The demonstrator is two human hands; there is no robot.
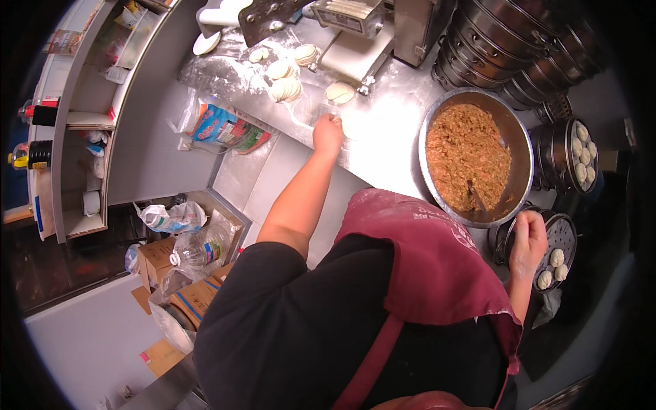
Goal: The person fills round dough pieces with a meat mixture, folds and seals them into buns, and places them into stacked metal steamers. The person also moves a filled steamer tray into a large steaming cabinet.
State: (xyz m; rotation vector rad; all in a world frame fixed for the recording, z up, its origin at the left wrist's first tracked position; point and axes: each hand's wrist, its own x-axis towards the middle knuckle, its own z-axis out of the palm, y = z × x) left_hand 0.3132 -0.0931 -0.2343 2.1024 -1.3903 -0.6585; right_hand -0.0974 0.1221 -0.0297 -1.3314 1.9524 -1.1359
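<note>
My left hand (329, 132) reaches over the floured steel counter (383, 140), its fingers closed in a pinch. A blurred pale patch lies at the fingertips; I cannot make out what they hold. Just beyond are a small pile of dough wrappers (339, 92) and larger stacks of wrappers (285, 89). My right hand (529, 240) is curled beside the rim of a big metal bowl (425, 164), above a steamer tray (564, 236) with 3 pleated buns (557, 257). What its fingers hold, if anything, is hidden. Meat filling (468, 150) fills the bowl, with a dark utensil (477, 195) stuck in it.
A steamer of buns (581, 157) stands right of the bowl, and stacked metal steamers (488, 44) rise behind it. A dough machine (359, 51) occupies the counter's far side. A flour bag (232, 128) leans at its left edge. Boxes and a plastic jug (201, 249) stand lower left.
</note>
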